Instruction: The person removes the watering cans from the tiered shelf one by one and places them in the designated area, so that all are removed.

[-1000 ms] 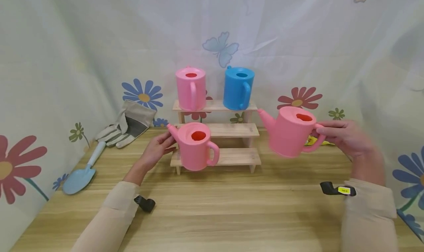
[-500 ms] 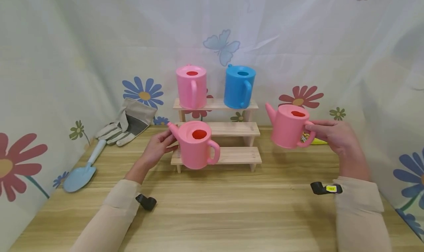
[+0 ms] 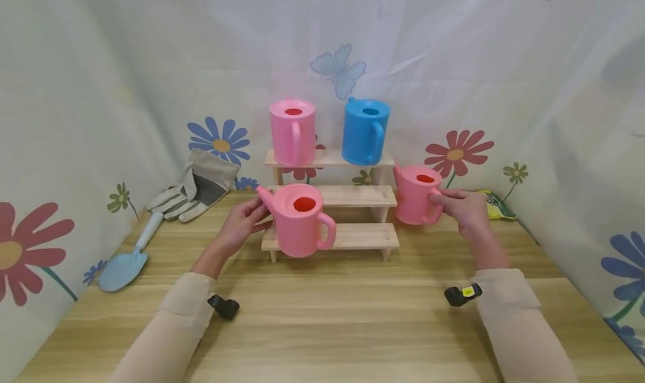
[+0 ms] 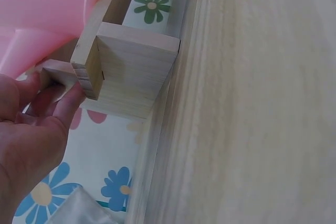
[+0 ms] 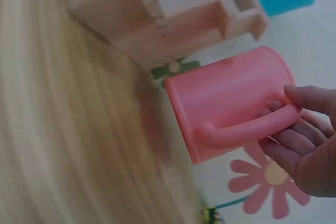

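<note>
A pink watering can [image 3: 298,226] stands on the lowest step of the wooden stand [image 3: 360,236], its base overlapping the step's front edge and its spout pointing left. Just under that spout, my left hand [image 3: 242,222] holds the stand's left end; in the left wrist view its thumb and bent fingers [image 4: 65,106] are at the board ends. With my right hand [image 3: 466,208] I grip the handle of a second pink watering can [image 3: 414,201], upright at the stand's right side. The right wrist view shows thumb and fingers curled round the handle [image 5: 252,129].
On the top step are a lighter pink watering can [image 3: 292,139] and a blue watering can [image 3: 364,136]. Work gloves [image 3: 196,184] and a light-blue trowel [image 3: 123,268] lie at left. A yellow-green packet [image 3: 499,205] is behind my right hand. A flowered curtain [image 3: 453,80] hangs behind.
My right hand has carried its pink watering can leftward and away from me, closer to the stand, uncovering more of the packet. My left hand and the can beside it have stayed put.
</note>
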Motion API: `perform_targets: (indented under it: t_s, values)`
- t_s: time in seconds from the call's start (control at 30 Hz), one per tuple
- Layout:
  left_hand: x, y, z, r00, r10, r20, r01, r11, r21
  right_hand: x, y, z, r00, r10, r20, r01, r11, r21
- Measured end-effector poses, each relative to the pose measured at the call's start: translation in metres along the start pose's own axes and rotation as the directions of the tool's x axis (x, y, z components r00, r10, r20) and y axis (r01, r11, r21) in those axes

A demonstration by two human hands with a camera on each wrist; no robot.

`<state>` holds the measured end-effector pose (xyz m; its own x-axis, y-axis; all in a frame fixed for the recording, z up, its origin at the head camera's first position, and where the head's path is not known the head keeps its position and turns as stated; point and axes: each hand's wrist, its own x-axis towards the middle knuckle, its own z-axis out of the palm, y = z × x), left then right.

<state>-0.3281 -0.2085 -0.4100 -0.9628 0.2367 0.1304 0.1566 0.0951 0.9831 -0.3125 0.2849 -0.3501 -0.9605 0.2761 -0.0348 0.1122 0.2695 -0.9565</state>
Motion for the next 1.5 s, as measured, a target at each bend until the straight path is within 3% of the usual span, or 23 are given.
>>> perform_targets:
  t_s: [0.37, 0.6, 0.83, 1.23, 1.4, 1.5]
  values:
    - [0.001, 0.000, 0.001, 1.000, 0.005, 0.018, -0.004, 1.000, -0.017, 0.010, 0.022, 0.031, 0.998, -0.021, 0.056, 0.019, 0.999, 0.044]
    - [-0.001, 0.002, 0.000, 1.000, 0.004, 0.019, -0.004, 1.000, -0.020, 0.012, 0.024, 0.042, 0.990, -0.106, 0.091, 0.107, 0.994, -0.011]
    - [0.000, 0.001, 0.000, 1.000, 0.005, 0.022, -0.005, 1.000, -0.021, 0.018, 0.028, 0.053, 0.973, -0.223, 0.064, 0.228, 0.969, -0.096]
    - [-0.002, 0.000, -0.002, 1.000, -0.004, 0.019, 0.005, 0.999, -0.034, 0.020, 0.031, 0.059, 0.965, -0.253, 0.068, 0.261, 0.953, -0.152]
    - [-0.001, 0.001, -0.001, 1.000, 0.001, 0.020, -0.001, 0.999, -0.043, 0.021, 0.033, 0.059, 0.950, -0.299, 0.085, 0.309, 0.938, -0.157]
    - [-0.001, 0.000, 0.000, 1.000, 0.000, 0.016, 0.001, 0.999, -0.046, 0.021, 0.034, 0.057, 0.954, -0.283, 0.101, 0.297, 0.941, -0.160]
